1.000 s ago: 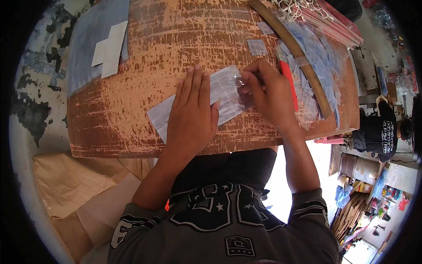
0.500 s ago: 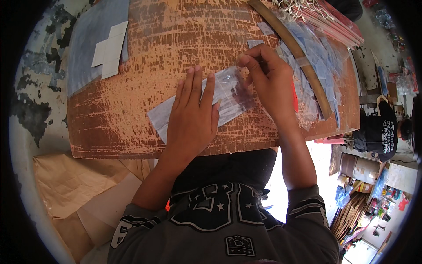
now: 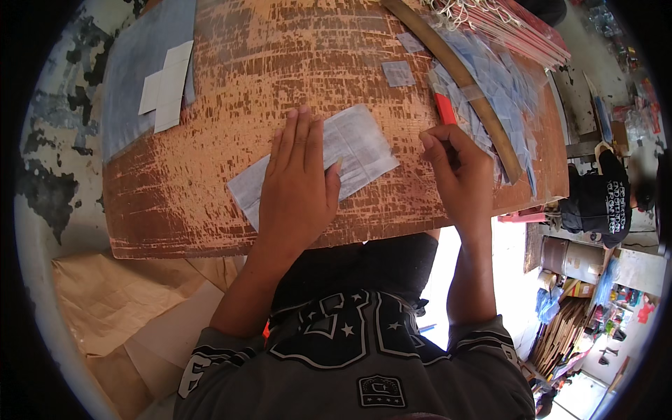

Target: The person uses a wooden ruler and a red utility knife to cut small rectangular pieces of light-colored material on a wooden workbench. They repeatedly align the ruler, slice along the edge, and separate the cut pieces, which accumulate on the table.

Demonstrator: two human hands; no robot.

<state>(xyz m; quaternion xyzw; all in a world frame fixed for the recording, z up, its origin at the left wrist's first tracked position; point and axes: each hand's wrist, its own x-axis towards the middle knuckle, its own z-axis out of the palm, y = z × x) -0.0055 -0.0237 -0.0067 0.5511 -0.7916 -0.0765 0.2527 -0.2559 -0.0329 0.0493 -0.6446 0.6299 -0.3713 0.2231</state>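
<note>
While the left hand point(image 3: 297, 185) lay flat, fingers spread and gripping nothing, it pinned the sheet point(image 3: 350, 150) to the table point(image 3: 210, 210). Landmark: the sheet, a pale, slightly creased rectangle lying slantwise near the table's near edge. Far left of the sheet lay a grey panel point(image 3: 133, 77) bearing white squares point(image 3: 164, 84); below and left of the sheet, off the table, brown paper point(image 3: 112, 301) lay crumpled on the floor. Just right of the sheet, apart from it, the right hand point(image 3: 458, 175) was curled; whether it pinched anything could not be told, as the fingertips were folded under. Above and right of the sheet lay a red tool point(image 3: 444, 108), a small clear square point(image 3: 399, 73), a curved wooden strip point(image 3: 462, 70) and a heap of clear pieces point(image 3: 504, 98).

Risks, as judged from this view: only the sheet's left half was weighted, so its free right corner could lift or skew if the palm shifted. The sheet sat close to the table's near edge and could slide off under a drag toward the body. The rough, flaking tabletop could snag or crease the thin material. The right hand, close to the heap, could scatter those pieces.
</note>
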